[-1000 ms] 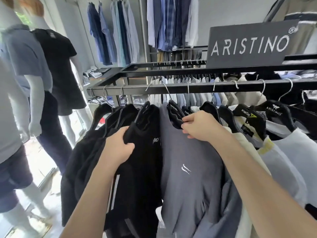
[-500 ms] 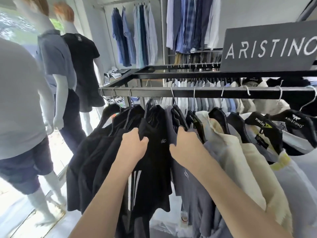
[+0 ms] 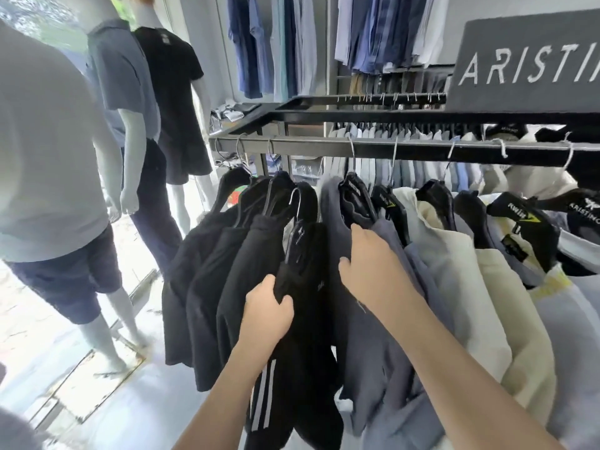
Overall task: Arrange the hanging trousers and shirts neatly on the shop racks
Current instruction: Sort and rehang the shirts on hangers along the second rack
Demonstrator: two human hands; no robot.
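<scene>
Your left grip (image 3: pixel 269 306) clenches the unhooked black shirt (image 3: pixel 305 254); your right grip (image 3: pixel 367 264), fingers flat, presses the grey shirt (image 3: pixel 373 336) toward three o'clock, probably to open a slot.

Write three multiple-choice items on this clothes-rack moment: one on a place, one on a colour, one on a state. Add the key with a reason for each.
1. Where does the dark grey sign with white lettering stand?
A. on top of the black metal rack
B. on the floor
C. on a mannequin

2. What colour is the striped hanging garment held by the left hand?
A. cream
B. black
C. red

3. What is the left hand's grip doing?
A. hanging free in the air
B. closed round the fabric
C. lying flat on the rail

Key: 1 A, the sign sits on the rack's top frame, above the rail. 2 B, the cloth is black with white stripes. 3 B, the fingers and thumb curl round a fold of the cloth.
</scene>
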